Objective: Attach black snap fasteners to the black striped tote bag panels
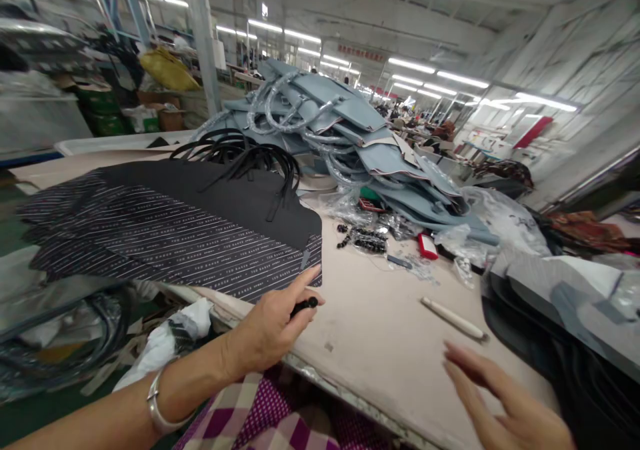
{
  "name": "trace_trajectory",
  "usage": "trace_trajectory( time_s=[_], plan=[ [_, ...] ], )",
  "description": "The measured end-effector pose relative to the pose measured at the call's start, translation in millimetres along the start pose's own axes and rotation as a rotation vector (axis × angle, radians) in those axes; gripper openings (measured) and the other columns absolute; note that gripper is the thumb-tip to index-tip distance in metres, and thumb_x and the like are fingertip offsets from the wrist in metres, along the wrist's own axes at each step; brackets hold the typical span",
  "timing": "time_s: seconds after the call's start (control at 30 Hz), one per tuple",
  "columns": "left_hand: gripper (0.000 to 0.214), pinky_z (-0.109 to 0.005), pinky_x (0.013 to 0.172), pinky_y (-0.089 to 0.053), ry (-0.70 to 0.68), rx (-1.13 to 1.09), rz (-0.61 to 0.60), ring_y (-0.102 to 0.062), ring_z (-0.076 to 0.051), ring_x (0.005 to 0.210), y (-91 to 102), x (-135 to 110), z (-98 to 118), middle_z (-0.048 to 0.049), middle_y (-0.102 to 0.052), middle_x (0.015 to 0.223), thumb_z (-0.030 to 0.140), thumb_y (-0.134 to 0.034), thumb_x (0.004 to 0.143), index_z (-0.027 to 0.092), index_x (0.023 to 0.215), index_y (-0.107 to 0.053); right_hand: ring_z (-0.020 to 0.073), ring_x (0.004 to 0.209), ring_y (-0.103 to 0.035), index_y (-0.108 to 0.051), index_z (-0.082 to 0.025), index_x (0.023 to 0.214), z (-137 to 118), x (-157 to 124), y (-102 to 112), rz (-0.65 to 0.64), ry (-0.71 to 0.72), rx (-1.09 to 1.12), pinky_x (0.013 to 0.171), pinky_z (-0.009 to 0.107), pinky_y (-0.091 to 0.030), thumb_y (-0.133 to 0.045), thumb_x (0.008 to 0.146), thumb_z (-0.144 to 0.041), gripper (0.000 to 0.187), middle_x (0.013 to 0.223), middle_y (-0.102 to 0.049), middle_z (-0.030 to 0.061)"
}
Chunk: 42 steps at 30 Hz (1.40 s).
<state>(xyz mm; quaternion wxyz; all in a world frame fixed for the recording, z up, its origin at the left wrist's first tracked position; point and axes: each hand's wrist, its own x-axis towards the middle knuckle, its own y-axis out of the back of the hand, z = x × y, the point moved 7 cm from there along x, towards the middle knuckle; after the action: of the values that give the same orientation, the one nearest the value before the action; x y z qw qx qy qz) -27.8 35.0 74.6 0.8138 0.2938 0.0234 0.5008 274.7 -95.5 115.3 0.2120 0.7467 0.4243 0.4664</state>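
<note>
My left hand [273, 327] rests at the near edge of the beige worktable [380, 323]. It pinches a small black part [305, 305] between thumb and fingers, with the index finger stretched toward the corner of a stack of black striped fabric panels [165, 230]. My right hand [500, 397] hovers low over the table at the lower right, fingers stretched out and apart, holding nothing. A white stick-like tool [453, 318] lies on the table just beyond it.
A heap of blue-grey bags with wrapped handles [345, 130] fills the far side. Black straps [240, 153] lie on the black panels. Small black hardware in plastic bags [367, 237], a red item [427, 245] and grey pieces [565, 290] lie to the right.
</note>
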Motion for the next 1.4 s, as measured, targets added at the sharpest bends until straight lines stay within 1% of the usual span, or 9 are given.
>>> trace_trajectory(
  time_s=[0.07,0.13,0.27,0.37,0.57,0.87,1.13,1.27,1.4],
  plan=[
    [0.066,-0.025,0.079,-0.051,-0.045,0.111,-0.003,-0.07,-0.013,0.083,-1.6,-6,9,0.0015,-0.075,0.104,0.014,-0.049,0.088,0.024,0.148,-0.025,0.016,0.073,-0.072,-0.072,-0.024,0.101,-56,4,-43,-0.139,0.133,0.108,0.068,0.021,-0.057,-0.068,0.084,-0.031,0.019,0.087,-0.076,0.0018],
    [0.071,-0.028,0.08,-0.053,-0.094,0.21,-0.014,-0.071,-0.016,0.088,-4.8,-12,16,0.0008,-0.075,0.104,0.012,-0.05,0.087,0.024,0.15,-0.018,0.0138,0.071,-0.07,-0.069,-0.021,0.104,-99,8,-74,-0.155,0.143,0.243,0.069,0.021,-0.056,-0.063,0.087,-0.025,0.018,0.085,-0.075,0.0014],
    [0.073,-0.037,0.082,-0.056,-0.141,0.346,-0.078,-0.071,-0.023,0.095,-14.3,-20,19,-0.0078,-0.073,0.109,0.009,-0.045,0.087,0.017,0.151,-0.012,0.0137,0.071,-0.066,-0.067,-0.019,0.102,-136,9,-117,-0.231,0.067,0.384,0.069,0.025,-0.055,-0.063,0.085,-0.02,0.018,0.083,-0.071,0.0011],
    [0.073,-0.039,0.082,-0.058,-0.113,0.368,-0.11,-0.071,-0.025,0.097,-18.5,-21,15,-0.0117,-0.073,0.108,0.007,-0.044,0.085,0.012,0.151,-0.013,0.0138,0.07,-0.065,-0.068,-0.02,0.095,-137,6,-133,-0.293,0.013,0.424,0.069,0.026,-0.053,-0.06,0.084,-0.017,0.014,0.082,-0.071,0.0003],
    [0.067,-0.035,0.076,-0.058,-0.054,0.401,-0.094,-0.073,-0.025,0.086,-21.4,-22,4,-0.0123,-0.074,0.102,0.01,-0.044,0.086,0.01,0.149,-0.022,0.0144,0.071,-0.069,-0.071,-0.018,0.093,-134,4,-147,-0.347,-0.063,0.486,0.069,0.024,-0.055,-0.056,0.084,-0.017,0.017,0.083,-0.075,0.0025],
    [0.062,-0.035,0.07,-0.059,-0.179,0.427,-0.015,-0.071,-0.023,0.079,-33.3,-27,1,-0.0119,-0.073,0.096,0.003,-0.037,0.084,0.008,0.145,-0.028,0.0194,0.072,-0.069,-0.069,-0.016,0.091,-126,1,-165,-0.351,-0.121,0.412,0.071,0.031,-0.055,-0.054,0.081,-0.019,0.019,0.082,-0.074,0.0066],
    [0.073,-0.037,0.075,-0.06,-0.197,0.388,-0.076,-0.071,-0.023,0.087,-39.0,-19,-3,-0.0128,-0.072,0.105,0.0,-0.037,0.077,0.01,0.148,-0.023,0.0189,0.067,-0.066,-0.064,-0.017,0.08,-118,7,-171,-0.322,-0.175,0.409,0.067,0.029,-0.051,-0.053,0.079,-0.02,0.012,0.074,-0.071,0.0049],
    [0.067,-0.041,0.078,-0.06,-0.133,0.319,-0.144,-0.071,-0.026,0.091,-37.1,-13,-7,-0.0158,-0.071,0.108,0.005,-0.039,0.081,0.007,0.147,-0.029,0.0179,0.071,-0.066,-0.065,-0.018,0.08,-109,7,-178,-0.37,-0.234,0.501,0.068,0.027,-0.051,-0.052,0.079,-0.018,0.013,0.077,-0.072,0.0039],
    [0.051,-0.038,0.091,-0.056,0.016,0.204,-0.154,-0.068,-0.025,0.103,-31.1,-6,-9,-0.0136,-0.069,0.117,0.011,-0.044,0.086,0.013,0.137,-0.046,0.0185,0.074,-0.069,-0.069,-0.018,0.083,-95,7,-192,-0.447,-0.299,0.688,0.068,0.024,-0.054,-0.053,0.081,-0.022,0.017,0.078,-0.074,0.0034]
  ],
)
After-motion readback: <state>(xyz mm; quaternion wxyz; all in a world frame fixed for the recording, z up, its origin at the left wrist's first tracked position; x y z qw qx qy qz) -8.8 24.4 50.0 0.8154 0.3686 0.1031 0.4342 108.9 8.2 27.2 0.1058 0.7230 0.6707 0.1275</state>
